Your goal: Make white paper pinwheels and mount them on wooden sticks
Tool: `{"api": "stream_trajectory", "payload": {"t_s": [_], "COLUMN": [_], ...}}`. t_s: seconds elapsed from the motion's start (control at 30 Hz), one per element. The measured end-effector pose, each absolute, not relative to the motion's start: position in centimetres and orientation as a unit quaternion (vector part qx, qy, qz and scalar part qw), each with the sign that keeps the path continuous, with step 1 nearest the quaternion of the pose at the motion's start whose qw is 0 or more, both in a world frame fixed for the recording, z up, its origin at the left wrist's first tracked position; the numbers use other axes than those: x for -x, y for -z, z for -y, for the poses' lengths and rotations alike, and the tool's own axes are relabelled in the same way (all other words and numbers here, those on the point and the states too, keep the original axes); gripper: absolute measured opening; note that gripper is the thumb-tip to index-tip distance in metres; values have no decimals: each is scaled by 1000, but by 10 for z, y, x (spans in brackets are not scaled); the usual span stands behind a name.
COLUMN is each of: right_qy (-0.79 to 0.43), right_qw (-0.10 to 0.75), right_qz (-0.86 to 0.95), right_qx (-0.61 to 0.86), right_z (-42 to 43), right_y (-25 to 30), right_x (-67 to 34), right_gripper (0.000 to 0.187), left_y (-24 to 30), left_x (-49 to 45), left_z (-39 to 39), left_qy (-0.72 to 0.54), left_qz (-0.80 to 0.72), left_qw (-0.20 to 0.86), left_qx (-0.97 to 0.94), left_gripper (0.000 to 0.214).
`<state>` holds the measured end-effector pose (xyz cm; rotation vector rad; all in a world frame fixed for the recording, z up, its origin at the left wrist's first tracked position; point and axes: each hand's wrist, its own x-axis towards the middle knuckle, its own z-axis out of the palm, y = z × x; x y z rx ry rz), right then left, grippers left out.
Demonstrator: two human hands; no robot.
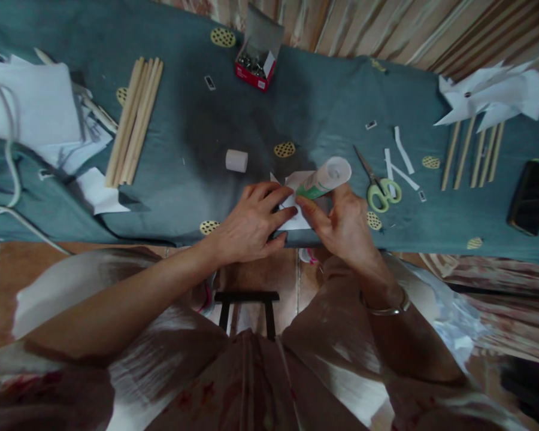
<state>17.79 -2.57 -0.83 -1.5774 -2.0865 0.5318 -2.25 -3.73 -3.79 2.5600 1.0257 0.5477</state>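
Paper point(297, 220) at centre is pinned under the left hand point(251, 226), fingers point(269, 193) flat; glue tube point(326, 178) is gripped by the right hand point(344, 226); finished pinwheels point(494, 96) are seen upper right.

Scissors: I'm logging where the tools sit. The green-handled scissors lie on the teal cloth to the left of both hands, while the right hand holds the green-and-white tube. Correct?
Not quite. The head view shows the green-handled scissors lying on the teal cloth to the right of both hands, beside the right hand, which does hold the green-and-white tube.
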Motion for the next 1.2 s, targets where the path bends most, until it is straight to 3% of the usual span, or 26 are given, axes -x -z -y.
{"api": "stream_trajectory", "payload": {"t_s": [0.57,0.67,0.83,0.97,1.2], "right_qy": [-221,-276,-414,-525,-583], "right_qw": [236,299,503,526,561], "right_qz": [718,662,483,367,292], "right_qx": [617,630,586,559,510], "right_z": [30,25,10,3,-2], "right_y": [2,3,5,6,8], "right_x": [-181,-183,-192,-199,-201], "right_gripper": [23,24,25,21,25], "left_y": [34,34,39,37,14], "left_x": [22,23,23,26,60], "left_z": [38,37,37,37,19], "left_qy": [-187,-191,-189,-214,-270], "left_qz": [-366,-365,-366,-358,-456], "left_qw": [189,187,175,169,99], "left_qx": [-892,-892,-894,-893,-842], "left_gripper": [42,40,40,44,46]}}
